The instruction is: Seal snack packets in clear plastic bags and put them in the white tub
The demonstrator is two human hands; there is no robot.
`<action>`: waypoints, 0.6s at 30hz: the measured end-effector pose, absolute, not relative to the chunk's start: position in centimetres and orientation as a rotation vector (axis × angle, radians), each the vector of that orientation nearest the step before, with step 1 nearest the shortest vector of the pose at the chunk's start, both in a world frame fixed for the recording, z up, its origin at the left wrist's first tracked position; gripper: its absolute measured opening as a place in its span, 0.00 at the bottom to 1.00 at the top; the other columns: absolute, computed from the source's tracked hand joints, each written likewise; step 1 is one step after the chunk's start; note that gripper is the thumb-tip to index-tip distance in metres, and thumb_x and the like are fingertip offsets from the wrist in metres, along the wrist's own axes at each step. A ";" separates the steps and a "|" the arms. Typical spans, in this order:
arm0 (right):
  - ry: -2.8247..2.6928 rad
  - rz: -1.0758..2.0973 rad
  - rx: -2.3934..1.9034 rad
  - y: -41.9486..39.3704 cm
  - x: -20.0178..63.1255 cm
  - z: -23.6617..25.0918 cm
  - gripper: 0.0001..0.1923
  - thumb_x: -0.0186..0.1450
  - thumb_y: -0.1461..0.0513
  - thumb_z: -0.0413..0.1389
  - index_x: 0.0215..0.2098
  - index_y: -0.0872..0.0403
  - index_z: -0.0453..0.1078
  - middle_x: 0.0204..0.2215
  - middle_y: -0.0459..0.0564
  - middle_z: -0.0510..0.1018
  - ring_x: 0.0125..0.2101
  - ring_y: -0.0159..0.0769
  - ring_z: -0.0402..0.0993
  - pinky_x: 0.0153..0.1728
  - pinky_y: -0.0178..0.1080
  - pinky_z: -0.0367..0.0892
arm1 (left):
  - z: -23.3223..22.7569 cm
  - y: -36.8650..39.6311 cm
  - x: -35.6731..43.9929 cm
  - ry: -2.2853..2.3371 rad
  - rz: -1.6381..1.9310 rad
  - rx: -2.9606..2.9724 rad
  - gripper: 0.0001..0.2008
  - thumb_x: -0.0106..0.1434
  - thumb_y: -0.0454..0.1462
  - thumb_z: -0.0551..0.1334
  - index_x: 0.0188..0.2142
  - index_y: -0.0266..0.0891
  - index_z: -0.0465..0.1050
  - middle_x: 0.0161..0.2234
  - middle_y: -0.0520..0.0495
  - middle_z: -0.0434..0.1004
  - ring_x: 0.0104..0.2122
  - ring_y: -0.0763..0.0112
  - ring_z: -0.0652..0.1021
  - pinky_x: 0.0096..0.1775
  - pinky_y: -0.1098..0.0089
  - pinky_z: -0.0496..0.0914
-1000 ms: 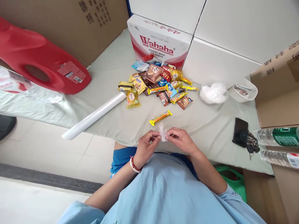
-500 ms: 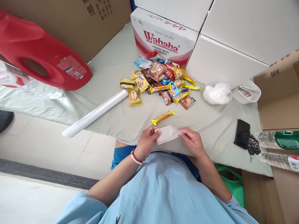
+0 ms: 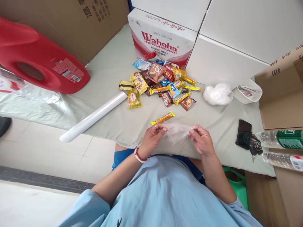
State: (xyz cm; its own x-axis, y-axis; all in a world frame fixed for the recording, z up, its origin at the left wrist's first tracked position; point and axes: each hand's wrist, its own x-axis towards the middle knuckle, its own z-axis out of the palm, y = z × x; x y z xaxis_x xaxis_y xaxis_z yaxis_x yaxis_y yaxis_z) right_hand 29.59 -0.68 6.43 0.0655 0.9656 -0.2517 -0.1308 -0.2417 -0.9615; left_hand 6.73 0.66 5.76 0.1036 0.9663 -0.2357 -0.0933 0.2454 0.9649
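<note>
A thin, see-through plastic bag (image 3: 178,132) is stretched between my two hands, just above the front edge of the cloth-covered surface. My left hand (image 3: 155,136) pinches its left end, and my right hand (image 3: 200,138) pinches its right end. Right behind the left fingers lies a yellow-wrapped snack bar (image 3: 163,118). Farther back, a heap of wrapped snacks (image 3: 157,72) in brown, yellow, blue and red packets rests against a white and red Wahaha carton (image 3: 163,37).
A white plastic roll (image 3: 94,116) lies left, near a big red jug (image 3: 47,60). On the right are a bowl of white plastic bags (image 3: 218,94), another white bowl (image 3: 253,94), a phone (image 3: 244,134), keys (image 3: 255,146) and two bottles (image 3: 279,138). Cardboard boxes stand at both sides.
The bag has been drawn out from a folded piece into a wider, thinner sheet. My right hand has moved right, away from the left. The view has shifted slightly.
</note>
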 end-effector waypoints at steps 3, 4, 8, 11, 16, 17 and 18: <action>-0.865 1.343 -1.391 0.1 31.6 6.4 0.22 0.55 0.44 0.70 0.33 0.49 0.69 0.21 0.39 0.65 0.21 0.28 0.56 0.24 0.34 0.59 | 5.6 0.9 6.4 1.058 0.977 0.838 0.24 0.56 0.58 0.71 0.30 0.40 0.73 0.24 0.52 0.73 0.27 0.72 0.72 0.35 0.69 0.69; -0.875 1.298 -1.445 0.3 32.1 6.3 0.23 0.55 0.45 0.70 0.33 0.50 0.69 0.22 0.40 0.65 0.21 0.28 0.56 0.24 0.34 0.58 | 5.6 0.8 6.4 1.056 0.979 0.802 0.25 0.55 0.58 0.72 0.30 0.40 0.72 0.23 0.54 0.71 0.24 0.74 0.70 0.32 0.71 0.68; -0.975 1.024 -1.579 0.4 32.0 6.2 0.21 0.63 0.43 0.63 0.34 0.50 0.68 0.28 0.44 0.71 0.24 0.30 0.61 0.24 0.33 0.59 | 5.4 0.3 7.0 1.114 1.052 0.749 0.23 0.53 0.55 0.75 0.29 0.39 0.72 0.23 0.56 0.70 0.23 0.77 0.69 0.30 0.72 0.66; -1.200 1.091 -1.569 0.3 29.8 6.1 0.22 0.64 0.43 0.61 0.45 0.49 0.70 0.39 0.49 0.77 0.27 0.31 0.66 0.27 0.35 0.64 | 5.1 0.0 7.6 1.127 1.061 0.813 0.21 0.56 0.53 0.74 0.30 0.39 0.73 0.23 0.55 0.71 0.24 0.76 0.70 0.30 0.73 0.66; -1.334 1.234 -1.530 1.0 27.7 5.0 0.16 0.61 0.49 0.65 0.39 0.50 0.74 0.31 0.46 0.77 0.26 0.32 0.66 0.29 0.35 0.64 | 4.6 0.2 7.1 1.162 1.107 0.743 0.22 0.55 0.54 0.74 0.32 0.40 0.73 0.20 0.58 0.66 0.19 0.78 0.65 0.23 0.74 0.60; -1.272 1.238 -1.519 1.2 28.1 4.9 0.14 0.62 0.49 0.64 0.37 0.51 0.74 0.29 0.45 0.76 0.26 0.31 0.66 0.28 0.35 0.63 | 4.5 0.3 6.7 1.187 1.137 0.712 0.22 0.54 0.54 0.74 0.32 0.40 0.73 0.20 0.59 0.64 0.18 0.79 0.63 0.21 0.74 0.58; -1.195 1.231 -1.515 1.3 28.8 4.8 0.15 0.61 0.49 0.64 0.36 0.51 0.74 0.29 0.45 0.76 0.25 0.31 0.65 0.27 0.35 0.62 | 4.4 0.4 6.2 1.218 1.164 0.686 0.22 0.54 0.54 0.74 0.32 0.41 0.72 0.19 0.60 0.62 0.17 0.80 0.61 0.20 0.74 0.56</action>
State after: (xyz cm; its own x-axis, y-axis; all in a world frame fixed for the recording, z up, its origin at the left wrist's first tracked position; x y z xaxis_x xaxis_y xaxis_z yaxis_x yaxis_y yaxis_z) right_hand 28.84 1.27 4.77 0.0683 0.9781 -0.1968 0.1680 -0.2057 -0.9641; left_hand 6.18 0.42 4.41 -0.0687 0.9350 -0.3479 -0.3058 0.3122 0.8995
